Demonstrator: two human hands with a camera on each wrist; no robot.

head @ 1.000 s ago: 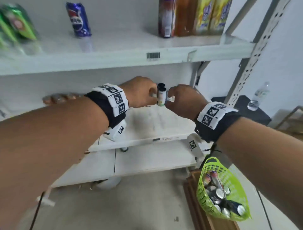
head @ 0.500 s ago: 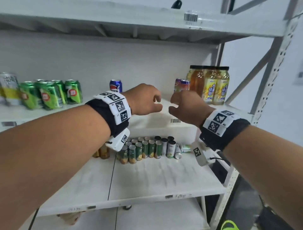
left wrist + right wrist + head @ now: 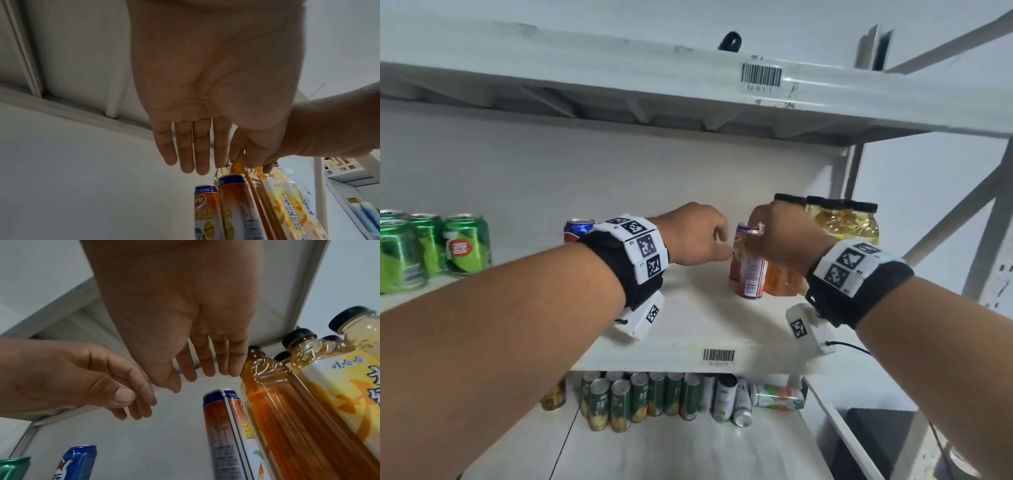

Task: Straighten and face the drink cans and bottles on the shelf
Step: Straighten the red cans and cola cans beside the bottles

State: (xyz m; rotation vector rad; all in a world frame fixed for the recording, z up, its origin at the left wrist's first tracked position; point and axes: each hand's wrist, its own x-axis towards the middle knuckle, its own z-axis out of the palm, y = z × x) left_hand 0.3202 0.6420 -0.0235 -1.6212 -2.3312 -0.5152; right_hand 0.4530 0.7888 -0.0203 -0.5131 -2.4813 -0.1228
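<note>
Left hand point(image 3: 697, 236) relaxed, fingers point(image 3: 186, 154) loosely extended, nothing held, just at 9 o'clock of orange can point(image 3: 748, 270). Right hand point(image 3: 782, 240) relaxed above can top, fingers point(image 3: 205, 360) straight; contact with can not discernible. Can upright on middle shelf point(image 3: 698, 318), bottles point(image 3: 839, 222) at 3 o'clock.

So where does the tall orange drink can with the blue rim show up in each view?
Head: orange can, centre right, between both hands.
Left wrist: bottom centre, below the fingers; a second like can stands left of it.
Right wrist: bottom centre, seam facing the camera.
Shared landmark: the amber bottle right beside it.
</note>
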